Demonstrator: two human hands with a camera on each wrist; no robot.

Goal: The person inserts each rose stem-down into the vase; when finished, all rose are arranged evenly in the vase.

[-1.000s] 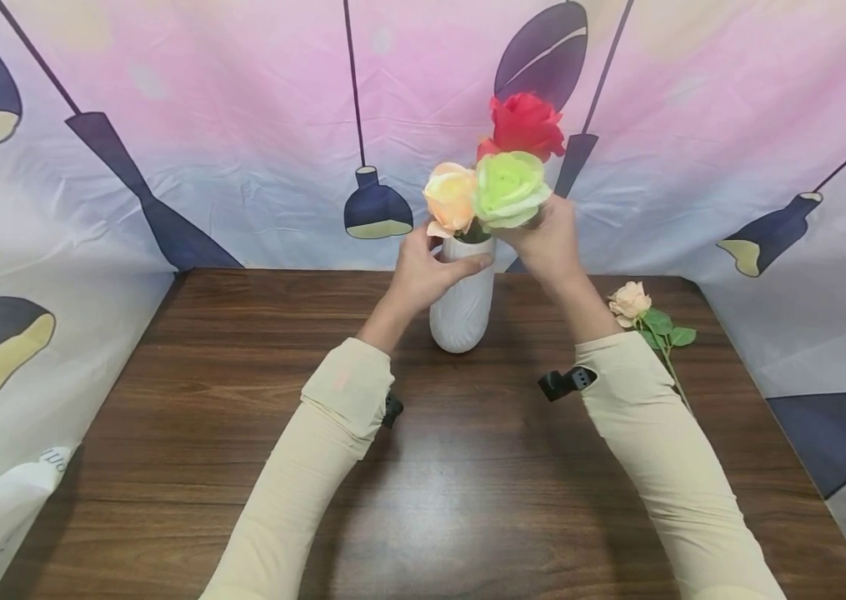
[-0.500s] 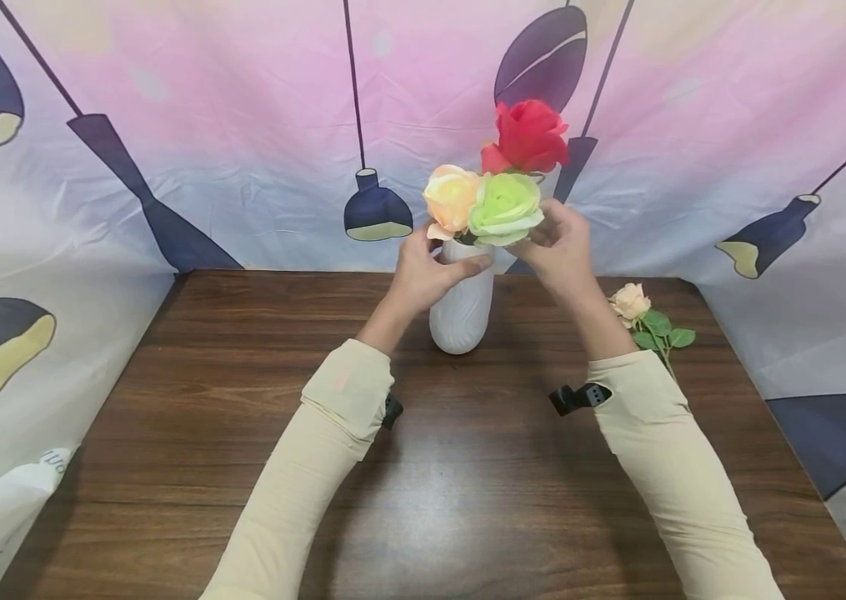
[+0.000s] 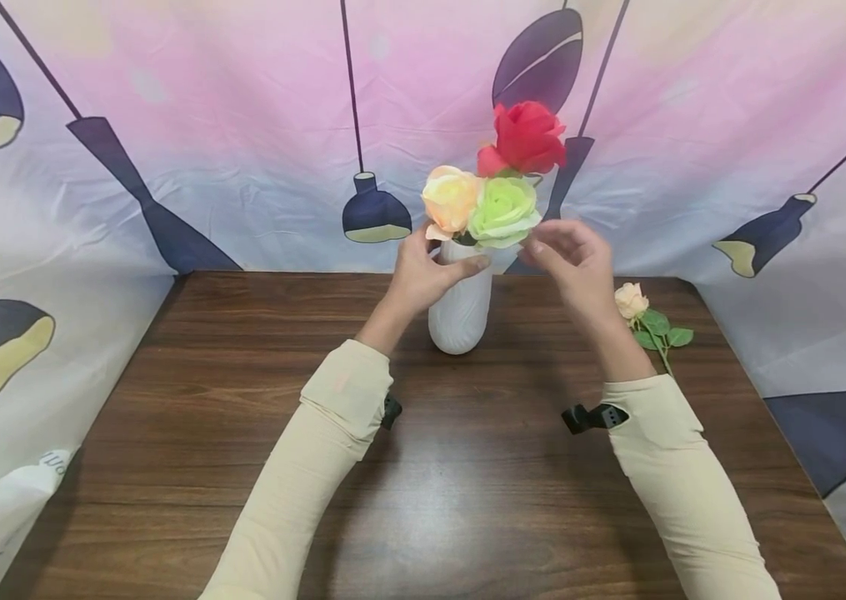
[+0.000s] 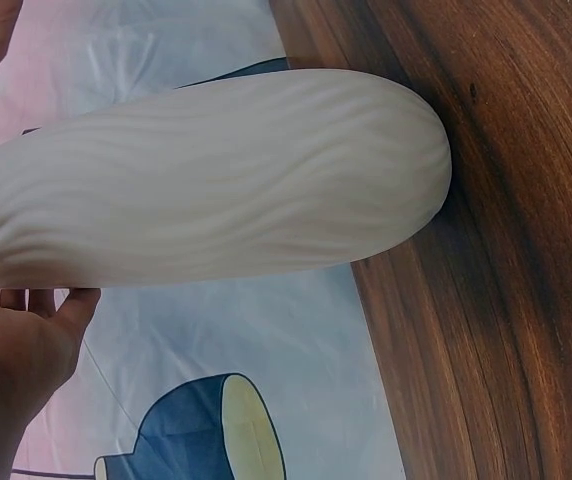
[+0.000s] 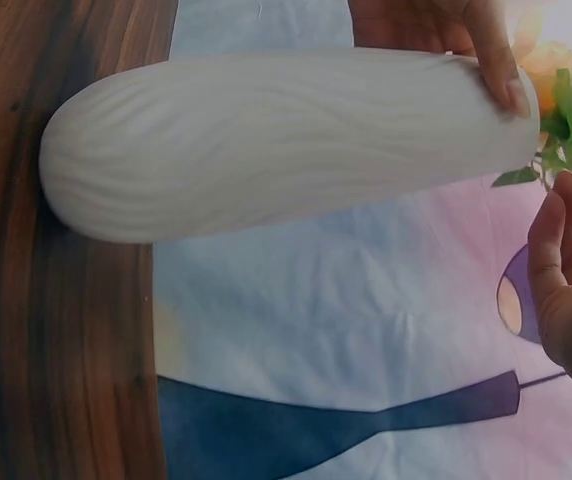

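A white vase (image 3: 460, 304) with a wavy relief stands upright on the table. My left hand (image 3: 423, 267) grips it near the rim, its thumb across the front. In the right wrist view, that thumb (image 5: 501, 60) presses just below the rim. A peach rose (image 3: 451, 200), a green rose (image 3: 503, 212) and a red rose (image 3: 523, 137) rise from the vase; the red one is highest. My right hand (image 3: 576, 262) is beside the green rose, fingers loosely bent, holding nothing that shows. In the right wrist view, its fingertips are close to a green leaf (image 5: 516, 177) at the rim.
A pale pink rose (image 3: 631, 302) with green leaves lies on the wooden table (image 3: 242, 400), right of the right forearm. Behind the table hangs a printed cloth (image 3: 280, 125) with lamp drawings. White plastic (image 3: 17, 500) lies at the left edge.
My right hand has let go of the green rose and moved right and down, toward me. The green rose sits lower, nearer the rim. The left hand stays on the vase.
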